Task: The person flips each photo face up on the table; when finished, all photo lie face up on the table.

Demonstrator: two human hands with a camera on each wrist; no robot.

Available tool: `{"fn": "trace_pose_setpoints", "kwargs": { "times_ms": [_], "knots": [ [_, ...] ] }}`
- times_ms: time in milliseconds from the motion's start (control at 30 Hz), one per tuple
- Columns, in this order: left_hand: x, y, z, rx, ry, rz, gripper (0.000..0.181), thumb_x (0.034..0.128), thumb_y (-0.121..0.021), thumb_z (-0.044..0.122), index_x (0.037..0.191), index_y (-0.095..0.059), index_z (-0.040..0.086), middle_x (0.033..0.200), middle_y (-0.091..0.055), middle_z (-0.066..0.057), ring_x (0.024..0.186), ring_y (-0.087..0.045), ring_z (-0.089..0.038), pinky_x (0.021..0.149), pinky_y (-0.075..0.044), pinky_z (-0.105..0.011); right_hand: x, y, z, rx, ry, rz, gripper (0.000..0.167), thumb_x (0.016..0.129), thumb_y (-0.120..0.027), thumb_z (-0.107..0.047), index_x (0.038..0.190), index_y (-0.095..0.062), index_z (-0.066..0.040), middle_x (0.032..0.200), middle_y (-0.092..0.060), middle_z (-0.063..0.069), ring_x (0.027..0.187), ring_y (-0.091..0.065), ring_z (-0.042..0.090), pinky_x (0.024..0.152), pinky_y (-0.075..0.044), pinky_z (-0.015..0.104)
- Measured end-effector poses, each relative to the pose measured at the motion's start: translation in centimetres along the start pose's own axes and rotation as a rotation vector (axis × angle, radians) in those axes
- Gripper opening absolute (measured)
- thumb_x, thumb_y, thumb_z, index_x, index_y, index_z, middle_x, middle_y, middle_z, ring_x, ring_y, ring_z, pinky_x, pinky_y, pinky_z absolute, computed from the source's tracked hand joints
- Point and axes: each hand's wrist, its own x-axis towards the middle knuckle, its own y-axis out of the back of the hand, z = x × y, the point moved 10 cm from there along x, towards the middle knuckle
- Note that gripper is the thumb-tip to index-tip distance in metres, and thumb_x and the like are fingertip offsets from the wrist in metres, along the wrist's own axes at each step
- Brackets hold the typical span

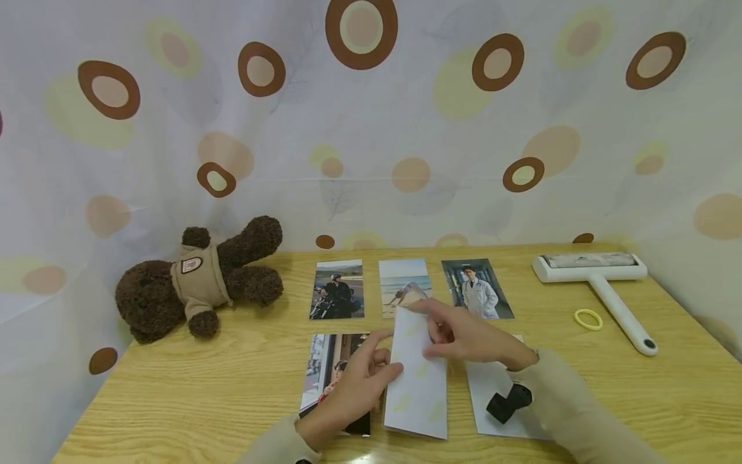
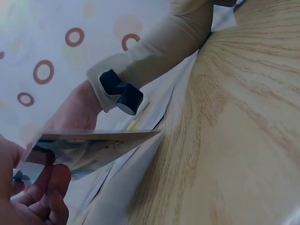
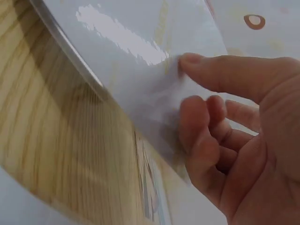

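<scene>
A photo print [image 1: 416,393] stands tilted over the middle of the table, its white back with faint yellow marks facing me. Its printed side [image 2: 101,150] shows in the left wrist view. My left hand [image 1: 355,386] pinches the left edge, thumb on the white back. At the upper right edge my right hand [image 1: 468,336] grips it, with the thumb [image 3: 220,72] on the white back and the other fingers curled at the edge. Under my left forearm lies another photo [image 1: 315,367], partly hidden. A white, face-down sheet [image 1: 484,393] lies beneath my right wrist.
Along the back lie a motorcyclist photo [image 1: 338,290], a beach photo [image 1: 400,277] and a doctor photo [image 1: 478,290]. A brown teddy bear [image 1: 203,283] lies at the left. At the right are a white lint roller [image 1: 617,303] and a yellow ring [image 1: 588,319].
</scene>
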Motion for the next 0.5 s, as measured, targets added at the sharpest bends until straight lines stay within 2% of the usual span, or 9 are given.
{"fn": "trace_pose_setpoints", "kwargs": {
  "times_ms": [100, 200, 267, 333, 433, 500],
  "knots": [
    [-0.1, -0.3, -0.1, -0.060, 0.013, -0.034, 0.051, 0.0999, -0.049, 0.011, 0.147, -0.032, 0.014, 0.106, -0.065, -0.022, 0.087, -0.069, -0.018, 0.072, -0.057, -0.030, 0.3, -0.9, -1.5, 0.095, 0.018, -0.046, 0.066, 0.094, -0.064, -0.018, 0.150, -0.030, -0.008, 0.073, -0.056, 0.000, 0.052, -0.052, 0.008, 0.050, -0.049, 0.023],
    [-0.1, -0.8, -0.1, -0.086, 0.000, -0.092, 0.053, 0.1016, -0.048, 0.017, 0.150, -0.027, 0.012, 0.107, -0.064, -0.020, 0.085, -0.066, -0.013, 0.072, -0.054, -0.026, 0.4, -1.7, -2.6, 0.133, -0.008, -0.086, 0.059, 0.097, -0.058, -0.021, 0.150, -0.032, -0.011, 0.076, -0.060, 0.003, 0.051, -0.058, 0.018, 0.049, -0.051, 0.026],
    [-0.1, -1.1, 0.1, -0.092, -0.025, -0.130, 0.053, 0.1029, -0.046, 0.020, 0.151, -0.025, 0.008, 0.100, -0.063, -0.013, 0.078, -0.063, -0.009, 0.069, -0.051, -0.023, 0.3, -1.8, -2.8, 0.142, -0.043, -0.098, 0.045, 0.100, -0.053, -0.021, 0.143, -0.041, -0.013, 0.077, -0.061, 0.007, 0.052, -0.060, 0.022, 0.048, -0.050, 0.027],
    [-0.1, -1.5, 0.3, -0.079, -0.062, -0.162, 0.053, 0.1043, -0.042, 0.023, 0.151, -0.025, 0.006, 0.095, -0.060, -0.012, 0.074, -0.059, -0.007, 0.066, -0.049, -0.023, 0.2, -1.6, -2.9, 0.169, -0.065, -0.092, 0.030, 0.103, -0.047, -0.019, 0.131, -0.049, -0.011, 0.078, -0.061, 0.011, 0.054, -0.061, 0.026, 0.046, -0.049, 0.028],
    [-0.2, -1.8, 0.7, -0.018, -0.121, -0.183, 0.050, 0.1055, -0.038, 0.026, 0.149, -0.030, 0.004, 0.100, -0.055, -0.019, 0.083, -0.057, -0.011, 0.069, -0.049, -0.027, 0.1, -0.9, -3.0, 0.207, -0.085, -0.070, 0.016, 0.105, -0.039, -0.016, 0.112, -0.051, -0.010, 0.080, -0.061, 0.014, 0.052, -0.060, 0.025, 0.043, -0.049, 0.030],
    [-0.3, -1.9, 0.8, 0.059, -0.150, -0.190, 0.047, 0.1053, -0.038, 0.026, 0.148, -0.034, 0.007, 0.115, -0.049, -0.023, 0.096, -0.053, -0.013, 0.075, -0.049, -0.028, 0.1, -0.5, -3.2, 0.213, -0.075, -0.064, 0.012, 0.105, -0.040, -0.015, 0.103, -0.049, -0.008, 0.082, -0.061, 0.013, 0.048, -0.058, 0.021, 0.043, -0.049, 0.031]
  ]
}}
